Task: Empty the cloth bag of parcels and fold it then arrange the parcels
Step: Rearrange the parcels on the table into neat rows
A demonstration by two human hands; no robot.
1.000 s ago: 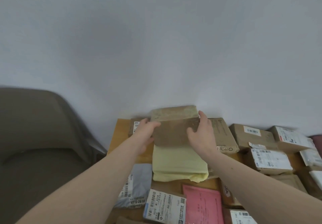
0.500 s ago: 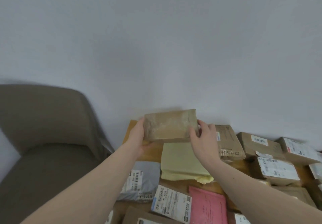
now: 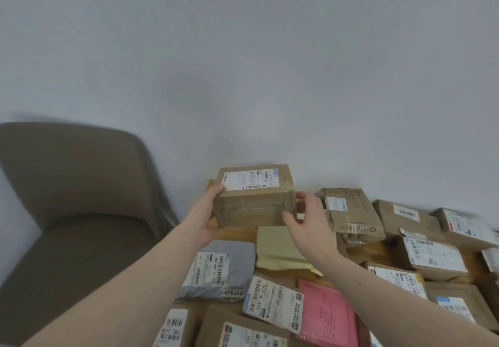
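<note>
Pale yellow folded cloth bag (image 3: 280,249) lies emptied; left hand (image 3: 206,215) and right hand (image 3: 306,218) grip brown labelled cardboard parcel (image 3: 255,195); arranging unfinished.

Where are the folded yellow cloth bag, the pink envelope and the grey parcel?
folded yellow cloth bag (image 3: 278,249), head view, its flat top.
pink envelope (image 3: 326,317), head view, its middle.
grey parcel (image 3: 232,252), head view, bare grey wrap above its label.
</note>
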